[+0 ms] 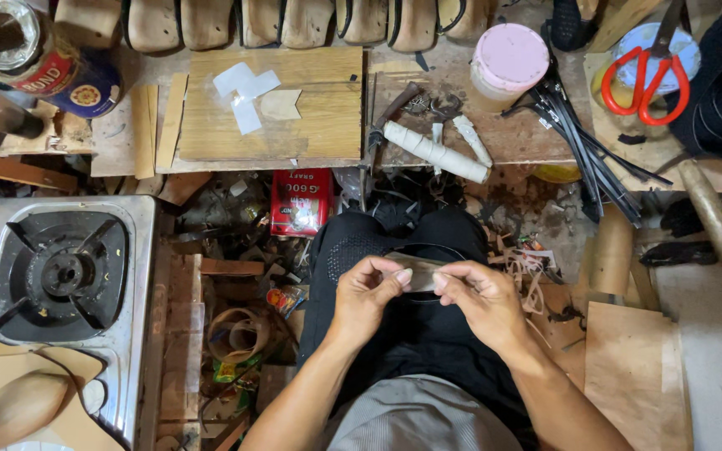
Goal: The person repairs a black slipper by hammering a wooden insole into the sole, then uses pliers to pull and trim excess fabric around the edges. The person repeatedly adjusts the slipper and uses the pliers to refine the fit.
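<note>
Thin grey-brown strip (418, 271) pinched at both ends, long axis left-right over the black lap cloth (411, 242), left hand (365, 292) and right hand (482, 296) equally near, fingers closed on it; red packet (300, 201) up-left of the strip, white-wrapped pliers (428, 146) above.

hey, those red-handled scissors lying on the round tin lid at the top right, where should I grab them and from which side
Take the red-handled scissors by the two red loop handles, which lie toward the near edge of the round light-blue tin lid. The dark blades point away toward the far edge, so come from the near side, above the handles. Both hands, left hand and right hand, currently pinch a small flat greyish strip.
</note>
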